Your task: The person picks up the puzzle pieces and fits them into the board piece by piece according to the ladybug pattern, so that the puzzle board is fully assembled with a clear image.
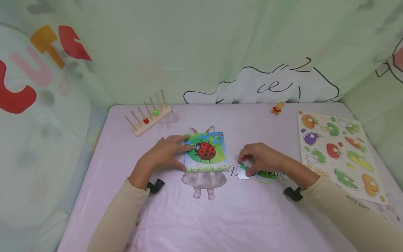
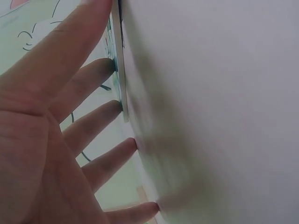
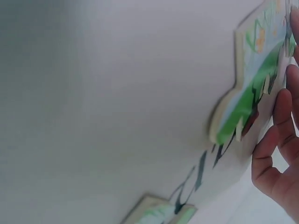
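Observation:
A square ladybug picture puzzle (image 1: 206,152) lies flat on the table in the head view. My left hand (image 1: 167,154) rests at its left side, fingers spread and fairly straight. In the left wrist view, some fingertips of that hand (image 2: 51,116) touch the puzzle's edge and others reach the tabletop. To the right, my right hand (image 1: 262,157) pinches a small puzzle piece (image 1: 242,173) between thumb and fingers. More loose pieces (image 1: 267,177) lie under this hand, partly hidden by it. Green-and-blue pieces (image 3: 250,84) also show beside the hand (image 3: 280,149) in the right wrist view.
A wooden peg stand (image 1: 152,120) with a red and a green bead is at the back left. Near the back edge stands a small bear figure (image 1: 277,108). A vegetable puzzle board (image 1: 341,154) lies at the right. Printed curtains surround the table (image 1: 204,224).

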